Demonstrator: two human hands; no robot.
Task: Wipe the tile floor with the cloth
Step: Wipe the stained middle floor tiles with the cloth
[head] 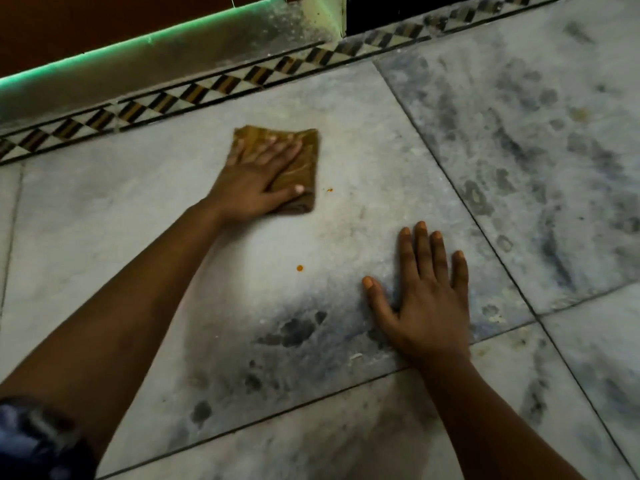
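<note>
The left hand (254, 181) lies flat with straight fingers pressed on a folded mustard-brown cloth (280, 168), which sits on a grey-white marble floor tile (145, 216) near the black-and-white checkered border strip (194, 95). The right hand (426, 299) rests open, palm down and fingers spread, directly on the same tile, well apart from the cloth. Two small orange spots (300, 268) mark the tile between the hands. Dark smudges (294, 332) show beside the right hand. No writing or brand can be read anywhere.
</note>
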